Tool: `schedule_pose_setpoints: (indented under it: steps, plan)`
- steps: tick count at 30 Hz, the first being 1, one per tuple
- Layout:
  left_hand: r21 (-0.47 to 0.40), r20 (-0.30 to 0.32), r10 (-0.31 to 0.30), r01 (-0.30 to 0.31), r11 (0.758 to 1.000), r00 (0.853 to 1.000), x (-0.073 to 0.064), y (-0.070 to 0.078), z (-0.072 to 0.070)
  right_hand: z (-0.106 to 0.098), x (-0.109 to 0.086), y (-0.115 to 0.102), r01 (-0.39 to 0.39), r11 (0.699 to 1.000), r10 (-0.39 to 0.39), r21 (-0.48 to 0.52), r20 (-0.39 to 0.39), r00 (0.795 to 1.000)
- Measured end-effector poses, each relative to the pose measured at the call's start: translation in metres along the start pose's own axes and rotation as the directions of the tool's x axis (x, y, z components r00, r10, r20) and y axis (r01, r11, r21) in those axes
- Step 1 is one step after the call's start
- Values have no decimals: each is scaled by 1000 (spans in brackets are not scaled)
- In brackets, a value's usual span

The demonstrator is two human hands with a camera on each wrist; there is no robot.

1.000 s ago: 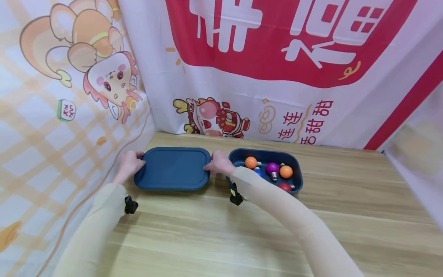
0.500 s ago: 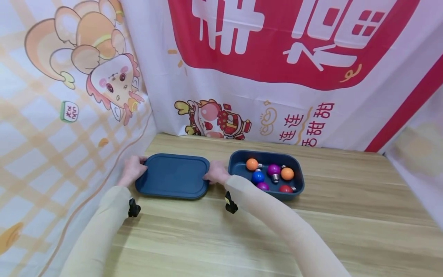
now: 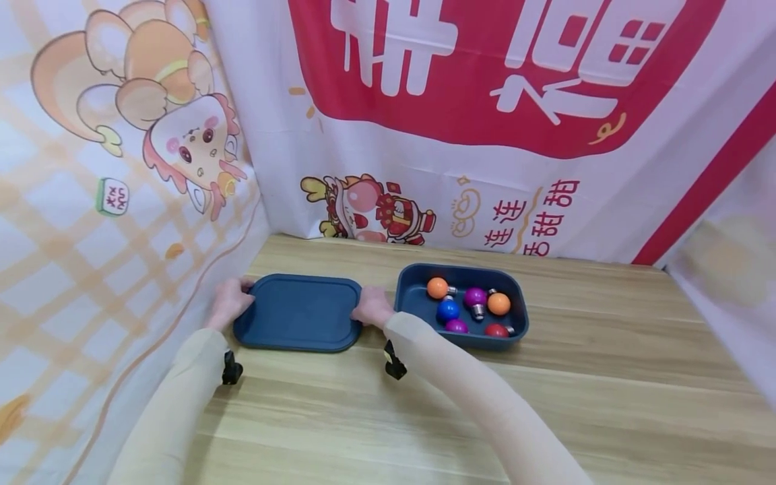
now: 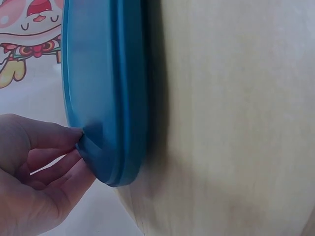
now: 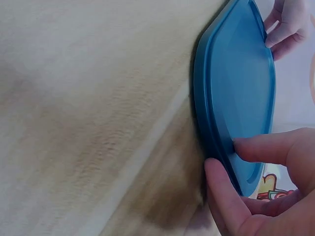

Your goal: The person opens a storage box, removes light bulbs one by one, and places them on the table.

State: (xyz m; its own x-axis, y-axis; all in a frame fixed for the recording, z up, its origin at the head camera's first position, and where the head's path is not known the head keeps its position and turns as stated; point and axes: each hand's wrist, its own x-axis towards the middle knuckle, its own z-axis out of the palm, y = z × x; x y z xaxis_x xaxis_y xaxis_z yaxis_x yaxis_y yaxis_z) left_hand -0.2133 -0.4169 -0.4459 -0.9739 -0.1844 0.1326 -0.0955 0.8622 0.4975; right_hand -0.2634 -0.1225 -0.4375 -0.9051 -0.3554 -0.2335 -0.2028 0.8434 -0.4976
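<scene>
A dark blue lid (image 3: 297, 313), rectangular with rounded corners, is held level between both hands at the left of the wooden table. At its left end my left hand (image 3: 230, 302) pinches the rim; the left wrist view shows the thumb and fingers at the lid's rounded end (image 4: 101, 162). My right hand (image 3: 372, 306) pinches the opposite end, its thumb (image 5: 263, 147) over the top face and a finger at the side wall. Whether the lid touches the table is hard to tell. Right of that hand stands a dark blue box (image 3: 418, 269) with no cover.
Several coloured light bulbs lie loose in the box, including a blue bulb (image 3: 448, 310), a red bulb (image 3: 496, 330) and an orange bulb (image 3: 499, 304). A printed cloth (image 3: 364, 155) hangs behind the table (image 3: 339, 417), and another cloth (image 3: 133, 269) borders its left side.
The lid has come a little toward me with both hands still gripping its ends. My right forearm has shifted left, so more bulbs in the box show. The box stays put.
</scene>
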Motion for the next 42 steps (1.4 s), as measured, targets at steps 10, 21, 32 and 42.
schedule_pose_setpoints:
  steps: [10,21,32,42]
  plan:
    - [43,21,1,-2,999,1000,1,2,2,2,-4,1,28,999,-28,-27,-3,1000]
    - [90,26,20,-23,996,999,1,-2,8,6,-3,2,28,997,-29,-69,-6,1000]
    - [130,63,-25,17,991,998,3,4,10,3,-8,-1,48,987,-50,-152,-9,999]
    - [135,63,-51,42,990,997,8,10,5,-12,-12,-4,101,986,-100,-133,19,995]
